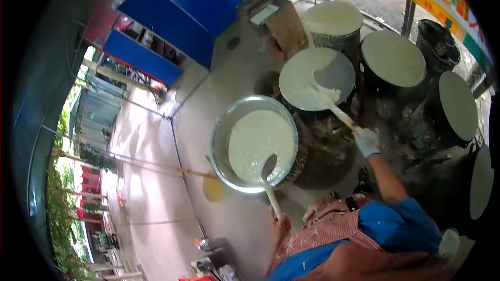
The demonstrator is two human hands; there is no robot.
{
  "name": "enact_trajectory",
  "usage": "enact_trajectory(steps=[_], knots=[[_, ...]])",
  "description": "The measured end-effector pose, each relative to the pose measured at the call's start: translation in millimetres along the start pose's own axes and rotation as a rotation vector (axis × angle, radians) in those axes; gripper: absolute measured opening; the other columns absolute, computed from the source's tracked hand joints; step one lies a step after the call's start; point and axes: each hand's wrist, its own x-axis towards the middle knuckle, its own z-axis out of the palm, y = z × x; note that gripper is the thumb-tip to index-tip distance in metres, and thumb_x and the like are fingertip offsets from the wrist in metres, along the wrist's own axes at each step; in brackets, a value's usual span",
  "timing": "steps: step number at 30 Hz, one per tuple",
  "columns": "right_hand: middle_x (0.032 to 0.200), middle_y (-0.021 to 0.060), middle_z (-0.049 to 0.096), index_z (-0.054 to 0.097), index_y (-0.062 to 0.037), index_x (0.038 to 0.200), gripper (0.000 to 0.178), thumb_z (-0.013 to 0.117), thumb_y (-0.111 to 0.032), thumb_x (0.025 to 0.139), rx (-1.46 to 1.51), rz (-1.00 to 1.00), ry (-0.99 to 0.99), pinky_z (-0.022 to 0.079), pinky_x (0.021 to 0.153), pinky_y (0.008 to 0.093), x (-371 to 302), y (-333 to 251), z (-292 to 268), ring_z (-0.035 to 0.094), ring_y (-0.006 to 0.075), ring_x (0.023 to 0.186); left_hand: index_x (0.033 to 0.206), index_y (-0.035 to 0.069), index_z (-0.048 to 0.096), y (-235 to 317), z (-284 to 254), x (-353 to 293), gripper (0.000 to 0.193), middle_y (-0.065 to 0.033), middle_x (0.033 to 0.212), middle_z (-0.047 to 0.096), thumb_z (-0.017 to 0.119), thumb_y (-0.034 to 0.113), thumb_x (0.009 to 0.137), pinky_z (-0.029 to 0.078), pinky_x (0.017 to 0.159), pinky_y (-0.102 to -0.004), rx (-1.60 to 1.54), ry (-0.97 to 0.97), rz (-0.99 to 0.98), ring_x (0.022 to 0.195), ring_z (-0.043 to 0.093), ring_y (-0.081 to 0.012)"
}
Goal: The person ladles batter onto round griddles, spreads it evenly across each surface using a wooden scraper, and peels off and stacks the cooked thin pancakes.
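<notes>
My left hand [281, 225] is wrapped round the handle of a metal ladle [269, 165]. The ladle's bowl hangs over a wide metal basin [216, 164] of white batter [255, 140]. In a white glove, my right hand [367, 142] grips a long-handled spreader [341, 116] whose end is coated white. That end rests on or just over a round griddle [337, 73] beyond the basin. White batter covers the griddle's left and near part, while a grey patch of its surface shows at the upper right.
Several more round griddles with pale tops curve round to the right, among them a far one [333, 16], a middle one [393, 58] and one farther right [458, 105]. They sit on dark drum-like stoves. A brown board [286, 26] stands behind, near blue panels [177, 0].
</notes>
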Motion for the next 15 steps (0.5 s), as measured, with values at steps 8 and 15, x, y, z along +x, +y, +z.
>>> enact_trajectory(steps=[8,15], knots=[[0.1,0.013,0.069,0.071,-0.0193,0.102,0.03,0.059,-0.041,0.085,0.383,-0.021,0.018,0.051,0.08,0.0454,18,-52,14,0.065,0.0359,0.089,0.084,0.011,0.045,-89,-50,41,0.016,0.0016,0.057,0.035,0.053,0.02,0.095,0.03,0.035,-0.0257,-0.908,-0.667,-0.355,0.041,0.033,-0.0094],[0.094,0.0147,0.068,0.07,-0.0159,0.101,0.029,0.056,-0.037,0.087,0.28,0.13,0.117,0.051,0.074,0.0454,75,44,-31,0.065,0.0355,0.088,0.077,0.008,0.043,-40,-5,18,0.027,0.0009,0.059,0.036,0.052,0.023,0.097,0.034,0.038,-0.0239,-1.163,-0.771,-0.468,0.045,0.036,-0.0089]])
